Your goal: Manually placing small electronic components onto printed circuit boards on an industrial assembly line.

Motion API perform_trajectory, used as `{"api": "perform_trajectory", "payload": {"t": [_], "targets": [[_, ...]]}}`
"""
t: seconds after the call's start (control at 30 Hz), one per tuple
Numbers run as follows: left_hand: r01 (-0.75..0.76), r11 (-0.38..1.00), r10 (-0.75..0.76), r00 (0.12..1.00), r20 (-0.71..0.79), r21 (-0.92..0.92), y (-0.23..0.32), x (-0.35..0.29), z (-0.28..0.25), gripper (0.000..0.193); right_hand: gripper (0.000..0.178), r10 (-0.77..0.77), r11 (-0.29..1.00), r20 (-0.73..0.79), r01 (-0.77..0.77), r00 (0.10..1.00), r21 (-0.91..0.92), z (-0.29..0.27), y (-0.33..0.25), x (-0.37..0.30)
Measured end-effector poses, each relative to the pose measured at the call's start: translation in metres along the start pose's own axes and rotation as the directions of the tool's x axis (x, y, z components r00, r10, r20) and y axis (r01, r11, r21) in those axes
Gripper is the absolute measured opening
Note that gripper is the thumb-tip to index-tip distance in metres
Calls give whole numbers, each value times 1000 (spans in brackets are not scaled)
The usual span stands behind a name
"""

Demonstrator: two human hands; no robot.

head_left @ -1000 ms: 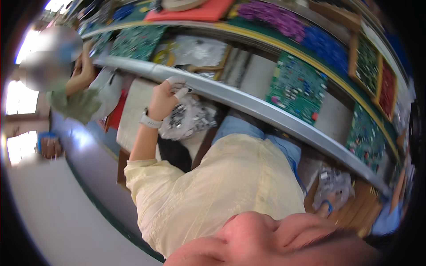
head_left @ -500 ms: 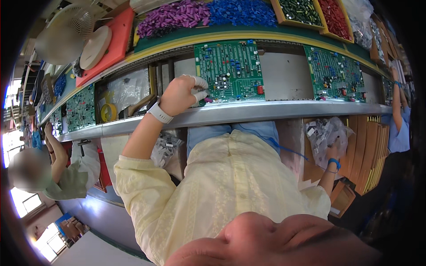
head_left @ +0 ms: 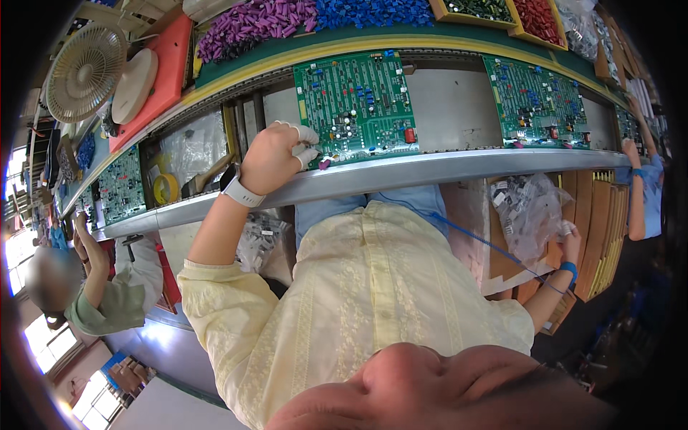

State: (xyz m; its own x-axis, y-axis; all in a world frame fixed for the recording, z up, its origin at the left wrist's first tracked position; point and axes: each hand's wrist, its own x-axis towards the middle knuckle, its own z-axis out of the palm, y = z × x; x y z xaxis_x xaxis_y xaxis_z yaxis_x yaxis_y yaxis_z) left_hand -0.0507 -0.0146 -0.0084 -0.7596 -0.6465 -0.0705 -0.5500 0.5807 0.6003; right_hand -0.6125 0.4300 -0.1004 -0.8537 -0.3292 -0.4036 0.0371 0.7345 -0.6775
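Observation:
A green circuit board [head_left: 358,107] dotted with small components lies on the rail line in front of me. My left hand [head_left: 276,158], white covers on its fingertips, is curled at the board's near left corner. Its fingers are pinched together; what they hold is too small to make out. Right beside these fingertips is a small purple part [head_left: 325,164]. Low on the right, my right hand [head_left: 568,247] has its covered fingers drawn together at the edge of a clear plastic bag [head_left: 527,215] of dark and white components. Whatever those fingers hold is hidden.
A metal rail [head_left: 401,166] runs along the near side. Another circuit board [head_left: 537,104] lies to the right. Purple parts [head_left: 258,29] and blue parts [head_left: 373,13] are heaped beyond, near a yellow tray of red parts [head_left: 537,21]. A blue cord [head_left: 480,240] crosses my lap. Co-workers sit at both sides.
My right hand has come out of the plastic bag and moved right to its edge. The left hand stays at the board's corner. The whole view has shifted slightly.

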Motion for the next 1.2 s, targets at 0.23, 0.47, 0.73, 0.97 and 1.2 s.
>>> {"api": "perform_trajectory", "payload": {"t": [0.23, 0.47, 0.73, 0.97, 1.2], "targets": [[-41, 999, 41, 998, -39, 3, 0, -4, 3, 15, 26, -523, 847, 225, 472, 822, 243, 79, -177, -80], [-106, 992, 113, 986, -122, 66, 0, -8, 11, 15, 31, -768, 562, 597, 689, 231, 458, 210, -272, -113], [-133, 971, 165, 974, -153, 198, 2, -14, 20, 14, 37, -731, 217, 678, 916, -77, 338, 290, -324, -157], [-147, 978, 169, 975, -144, 150, 4, -10, 14, 11, 37, -667, 57, 740, 985, -82, 160, 321, -323, -163], [-55, 982, 77, 990, -117, 181, 13, -9, 13, 11, 38, -670, -49, 727, 986, -150, 159, 330, -319, -156]]}}
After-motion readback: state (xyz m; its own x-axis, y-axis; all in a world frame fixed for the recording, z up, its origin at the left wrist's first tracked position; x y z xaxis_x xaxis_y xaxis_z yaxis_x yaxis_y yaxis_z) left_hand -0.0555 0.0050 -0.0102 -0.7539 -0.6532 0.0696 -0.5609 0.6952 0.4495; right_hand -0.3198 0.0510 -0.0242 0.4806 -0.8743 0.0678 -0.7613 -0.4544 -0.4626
